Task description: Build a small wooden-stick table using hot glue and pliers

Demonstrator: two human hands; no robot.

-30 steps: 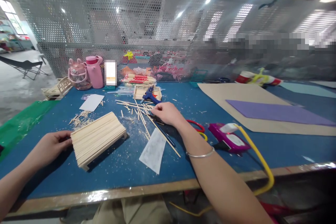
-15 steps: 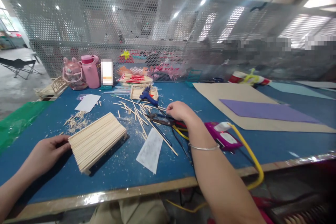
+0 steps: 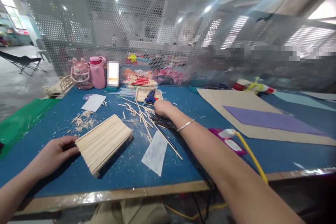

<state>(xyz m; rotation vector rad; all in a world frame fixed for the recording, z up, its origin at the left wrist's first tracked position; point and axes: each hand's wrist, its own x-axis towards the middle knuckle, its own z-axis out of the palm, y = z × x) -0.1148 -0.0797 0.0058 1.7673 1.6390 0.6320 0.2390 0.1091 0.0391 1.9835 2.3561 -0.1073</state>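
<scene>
My left hand (image 3: 61, 152) pinches the left edge of a panel of wooden sticks laid side by side (image 3: 105, 143), its thumb below and fingers behind. The panel is slightly raised on a rim or legs above the table. Farther out, my right hand (image 3: 163, 107) is closed around the handle end of a blue glue gun (image 3: 150, 96), whose nozzle points left over a small stick tray (image 3: 141, 94). My fingers there are partly hidden. Dark-handled pliers (image 3: 163, 122) lie just below this hand, beside loose wooden sticks (image 3: 141, 117).
White paper pieces (image 3: 93, 103) and stick shavings (image 3: 84, 120) lie on the blue table (image 3: 118, 178). Pink bottles (image 3: 97, 73) stand at the back left. A purple sheet (image 3: 267, 120) rests on tan board at right. A magenta power strip (image 3: 231, 141) with a yellow cord lies under my right forearm's side.
My right hand has reached farther forward and left, from above the pliers to the glue gun's handle, and closed on it. My left hand keeps its hold on the panel. The view has shifted slightly.
</scene>
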